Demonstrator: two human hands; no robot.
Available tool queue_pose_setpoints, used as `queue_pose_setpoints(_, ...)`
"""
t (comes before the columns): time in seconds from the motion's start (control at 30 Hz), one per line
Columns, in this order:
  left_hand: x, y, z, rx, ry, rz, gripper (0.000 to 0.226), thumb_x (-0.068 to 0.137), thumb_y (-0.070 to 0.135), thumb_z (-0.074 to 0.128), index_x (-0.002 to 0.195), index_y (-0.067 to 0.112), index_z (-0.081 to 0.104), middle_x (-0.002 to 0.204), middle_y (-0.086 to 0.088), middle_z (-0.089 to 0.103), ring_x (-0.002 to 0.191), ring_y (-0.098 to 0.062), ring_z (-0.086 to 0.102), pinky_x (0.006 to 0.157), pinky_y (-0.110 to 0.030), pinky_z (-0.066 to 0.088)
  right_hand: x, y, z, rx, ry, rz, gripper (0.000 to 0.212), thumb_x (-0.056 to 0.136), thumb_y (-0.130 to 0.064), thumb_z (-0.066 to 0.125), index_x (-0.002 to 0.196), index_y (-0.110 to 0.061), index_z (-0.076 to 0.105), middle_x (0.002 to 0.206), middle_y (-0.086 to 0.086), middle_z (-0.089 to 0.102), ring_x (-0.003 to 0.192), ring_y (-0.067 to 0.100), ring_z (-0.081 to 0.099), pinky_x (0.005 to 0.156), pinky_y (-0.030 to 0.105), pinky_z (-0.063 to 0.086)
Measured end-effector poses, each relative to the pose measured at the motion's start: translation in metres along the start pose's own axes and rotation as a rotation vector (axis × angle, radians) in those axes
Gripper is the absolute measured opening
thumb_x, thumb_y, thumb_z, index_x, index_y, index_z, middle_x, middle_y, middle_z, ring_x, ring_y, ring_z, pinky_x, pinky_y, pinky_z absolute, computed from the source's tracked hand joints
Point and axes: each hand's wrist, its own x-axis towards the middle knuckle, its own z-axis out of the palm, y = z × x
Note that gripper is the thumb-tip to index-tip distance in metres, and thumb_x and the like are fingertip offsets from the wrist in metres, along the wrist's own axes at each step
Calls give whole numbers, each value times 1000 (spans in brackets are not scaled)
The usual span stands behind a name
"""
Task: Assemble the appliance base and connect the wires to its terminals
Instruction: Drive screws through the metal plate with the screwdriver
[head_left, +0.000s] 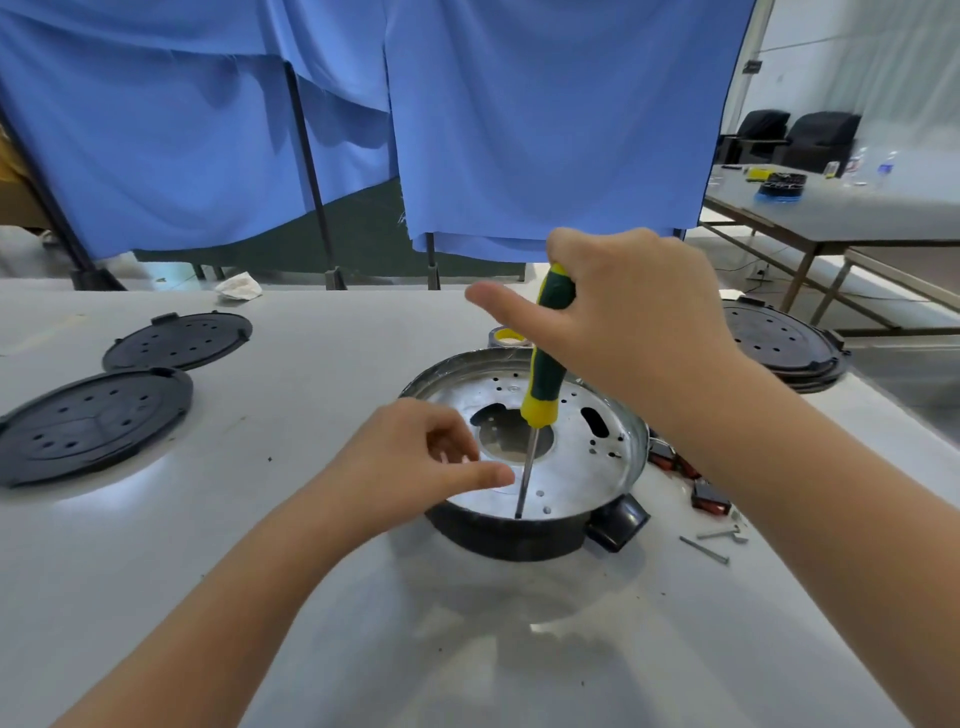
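Appliance base (561, 467) under both hands; right fingers (597, 291) clamped on screwdriver (545, 364), left fingers (447, 441) loosely curled, empty.

one head-worn wide-angle view looks forward and down from just above the white table (156, 571), close over the metal appliance base (571, 467); its upper half faces blue curtains (519, 130) beyond the far edge.
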Motion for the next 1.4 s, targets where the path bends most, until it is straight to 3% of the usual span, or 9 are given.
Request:
queue_pose_setpoints(0.17, 4, 20, 28, -272, 35, 65, 22, 64, 26, 91, 74, 22, 72, 70, 9, 73, 68, -7, 71, 67, -15, 55, -5, -1, 10, 41, -49, 27, 53, 89, -65, 24, 75, -17, 40, 52, -2, 42, 43, 14, 38, 44, 29, 22)
queue_pose_setpoints(0.3, 4, 14, 37, -319, 98, 13, 14, 71, 19, 86, 70, 21, 73, 70, 9, 74, 70, -10, 72, 74, -23, 58, 1, 5, 8, 906, -363, 170, 33, 102, -17, 30, 130, -22, 48, 115, -1, 63, 96, 16, 60, 78, 28, 48)
queue_pose_setpoints(0.4, 3, 12, 36, -343, 63, 7, 12, 78, 15, 81, 74, 23, 73, 72, 8, 75, 72, -9, 73, 80, -30, 59, 4, 15, 2, 1204, -503, 128, 46, 98, 3, 37, 136, -21, 48, 131, -5, 57, 119, 8, 55, 102, 31, 47)
queue_pose_setpoints(0.53, 0, 11, 34, -375, -12, 15, 17, 89, 8, 69, 83, 23, 71, 77, 6, 76, 78, -8, 74, 78, -22, 58, 3, 21, -1, 1173, -485, 31, 39, 94, 1, 52, 123, -25, 58, 120, -1, 65, 107, 9, 64, 95, 27, 51)
queue_pose_setpoints(0.73, -3, 19, 32, -358, -177, 40, 21, 97, 6, 56, 113, 14, 66, 98, 6, 75, 92, 0, 70, 81, -12, 52, 5, 14, 1, 600, -153, 43, 46, 70, -55, 76, 83, -20, 49, 69, -7, 53, 59, 9, 47, 53, 20, 42)
queue_pose_setpoints(1.0, -3, 22, 41, -261, 182, -13, 20, 69, 27, 87, 67, 24, 68, 69, 10, 71, 64, -8, 68, 63, -11, 51, 9, -7, -7, -156, -2, 37, 70, 73, -83, 44, 63, -20, 17, 56, -4, 32, 46, 10, 25, 45, 26, 14)
queue_pose_setpoints(1.17, -4, 20, 42, -275, 203, 7, 19, 78, 17, 81, 66, 19, 66, 67, -1, 72, 66, -19, 70, 71, -28, 58, 14, 0, -16, 418, -235, 41, 35, 95, -50, 45, 92, -18, 59, 87, -3, 62, 79, 15, 58, 63, 21, 42)
queue_pose_setpoints(1.27, -2, 17, 40, -321, 152, -6, 11, 83, 10, 75, 74, 13, 69, 71, -5, 73, 67, -16, 73, 75, -34, 61, 19, 5, -18, 774, -503, 84, 32, 101, -22, 42, 130, -25, 55, 122, -6, 62, 111, 22, 59, 95, 30, 48)
queue_pose_setpoints(1.4, -1, 16, 40, -370, 101, -6, 16, 88, 6, 69, 77, 17, 68, 81, -8, 72, 69, -11, 74, 70, -22, 59, 18, 14, -13, 815, -558, 61, 43, 98, -4, 43, 134, -27, 53, 123, 9, 64, 115, 41, 55, 101, 52, 43)
